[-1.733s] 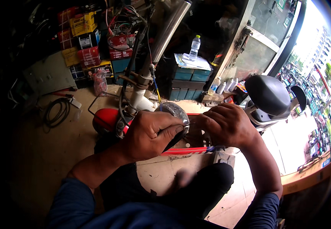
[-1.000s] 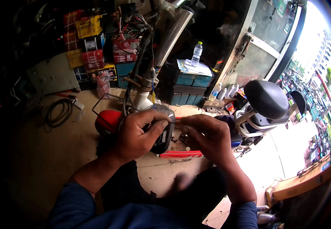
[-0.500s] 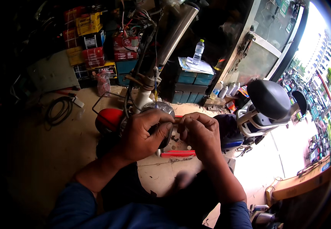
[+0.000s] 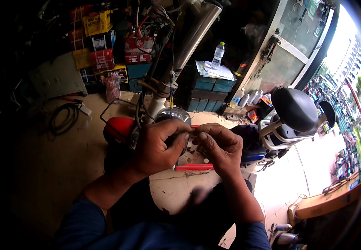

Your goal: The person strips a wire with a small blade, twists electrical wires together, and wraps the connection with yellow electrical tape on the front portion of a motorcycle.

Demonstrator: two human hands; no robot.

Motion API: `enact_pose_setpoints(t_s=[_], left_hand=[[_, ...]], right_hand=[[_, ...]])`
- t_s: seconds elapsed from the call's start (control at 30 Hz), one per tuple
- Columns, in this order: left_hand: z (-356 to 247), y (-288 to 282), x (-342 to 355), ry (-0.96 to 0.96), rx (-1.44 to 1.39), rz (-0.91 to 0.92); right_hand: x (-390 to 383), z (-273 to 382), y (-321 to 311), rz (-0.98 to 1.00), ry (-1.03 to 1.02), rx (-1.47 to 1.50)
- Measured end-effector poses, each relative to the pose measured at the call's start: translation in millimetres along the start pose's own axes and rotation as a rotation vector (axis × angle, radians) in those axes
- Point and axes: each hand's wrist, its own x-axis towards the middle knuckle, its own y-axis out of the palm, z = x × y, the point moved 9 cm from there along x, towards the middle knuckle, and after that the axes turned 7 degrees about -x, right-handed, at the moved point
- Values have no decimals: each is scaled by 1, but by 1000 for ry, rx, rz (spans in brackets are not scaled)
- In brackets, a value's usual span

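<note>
- both hands meet at chest height over the front of a small scooter — the left hand [image 4: 157, 146] curls round the round headlamp [image 4: 173, 114], fingers closed on its rim, likely to steady it
- right hand [image 4: 220, 148] has thumb and fingertips pinched together just beside the left thumb; what it pinches is too small to tell, perhaps a screw or wire end
- red fender [image 4: 118, 128] sits under the left wrist, steering column [image 4: 193, 31] with loose wires rising behind the lamp
- a red-handled tool [image 4: 194, 168] lies just below the hands, near to reach
- black scooter seat [image 4: 295, 109] stands at the right, a water bottle [image 4: 218, 55] on blue drawers [image 4: 211, 86] behind, a coiled cable [image 4: 63, 117] on the floor to the left — none blocks the hands
</note>
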Motion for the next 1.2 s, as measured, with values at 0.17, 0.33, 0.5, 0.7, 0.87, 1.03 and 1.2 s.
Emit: enact_pose_setpoints(t_s=[0.17,0.33,0.5,0.7,0.87,1.03,1.2], left_hand=[[-3,1,-1,52,21,41],[0,3,-1,-32,-63,40],[11,6,-6,-66,-85,37],[-11,11,0,124,69,65],[-14,10,-2,268,191,34],[-7,7,-3,141,181,-9],[-4,5,-4,123,230,-59]], right_hand=[[-1,-10,-1,18,88,-16],[-1,-29,8,39,299,212],[-4,-42,23,86,434,609],[-6,-48,30,140,538,657],[-6,-54,32,100,553,704],[-5,-55,28,38,550,606],[-4,-54,22,-21,523,522]])
